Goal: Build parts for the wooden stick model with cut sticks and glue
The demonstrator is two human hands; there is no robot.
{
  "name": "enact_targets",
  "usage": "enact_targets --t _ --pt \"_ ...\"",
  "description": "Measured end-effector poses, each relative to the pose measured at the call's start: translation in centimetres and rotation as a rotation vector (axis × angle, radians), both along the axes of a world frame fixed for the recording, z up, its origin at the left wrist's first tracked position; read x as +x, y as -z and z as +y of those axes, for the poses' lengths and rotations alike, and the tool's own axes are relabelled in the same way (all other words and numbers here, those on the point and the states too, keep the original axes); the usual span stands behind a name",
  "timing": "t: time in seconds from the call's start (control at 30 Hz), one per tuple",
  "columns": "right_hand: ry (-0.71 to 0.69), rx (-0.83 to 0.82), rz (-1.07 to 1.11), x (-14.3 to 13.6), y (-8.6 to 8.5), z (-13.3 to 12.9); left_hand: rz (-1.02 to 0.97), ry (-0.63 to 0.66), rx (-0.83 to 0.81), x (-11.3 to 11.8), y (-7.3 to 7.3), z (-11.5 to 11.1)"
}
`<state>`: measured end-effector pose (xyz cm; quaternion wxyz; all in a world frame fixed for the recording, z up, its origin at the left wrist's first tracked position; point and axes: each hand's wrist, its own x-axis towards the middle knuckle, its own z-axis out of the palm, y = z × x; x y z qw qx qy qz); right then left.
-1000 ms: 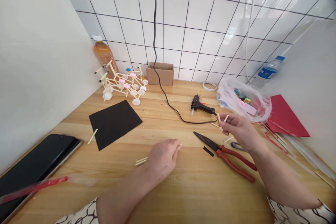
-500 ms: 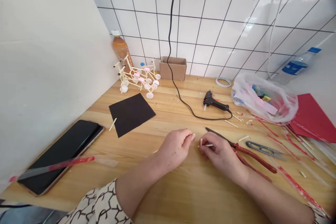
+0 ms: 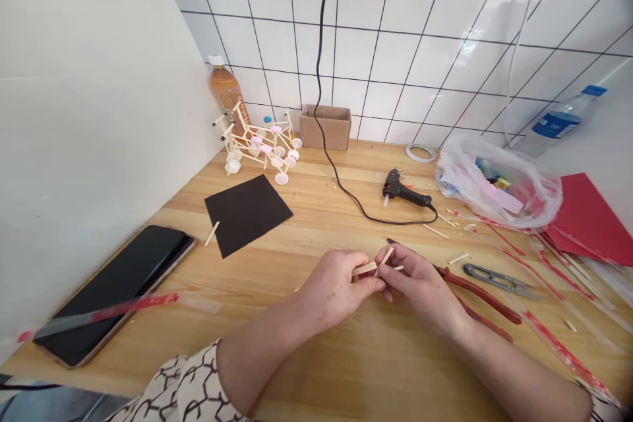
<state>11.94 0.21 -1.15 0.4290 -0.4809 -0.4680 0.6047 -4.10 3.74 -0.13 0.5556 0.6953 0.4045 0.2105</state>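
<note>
My left hand [image 3: 336, 287] is closed, pinching pale wooden sticks [image 3: 364, 268] that poke out between thumb and forefinger. Right beside it, my right hand [image 3: 415, 280] grips a short wooden stick [image 3: 387, 256] slanting upward, with another stick end showing by the thumb. Both hands' fingertips meet or nearly touch over the table, and the sticks' far ends are hidden in the fingers. Under and behind my right hand lie red-handled pliers [image 3: 482, 295], their jaws partly covered. Grey thread snips [image 3: 498, 279] rest farther right.
A black glue gun [image 3: 406, 191] with its cord lies behind the hands. Black card [image 3: 248, 214], a phone [image 3: 116, 293] and small bike-like stick models [image 3: 257, 145] are at left. A plastic bag [image 3: 499, 184], red card [image 3: 591, 221] and red-marked strips [image 3: 564, 346] lie right.
My hands have come together; they were apart before. The sticks in my left hand now show, and the stick in my right hand is tilted differently.
</note>
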Motion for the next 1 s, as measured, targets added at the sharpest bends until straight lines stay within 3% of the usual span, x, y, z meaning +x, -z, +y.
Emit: enact_targets --t 0.43,0.77,1.0 --pt "-0.084 -0.013 0.033 0.2 0.3 0.0 0.006 0.038 -0.015 -0.4 -0.3 0.1" --pt "-0.032 -0.016 0.107 0.0 0.0 0.1 -0.089 0.059 -0.125 -0.3 -0.8 0.2" --pt "-0.018 0.002 0.094 -0.1 0.2 -0.1 -0.038 0.065 -0.103 -0.3 -0.6 0.2"
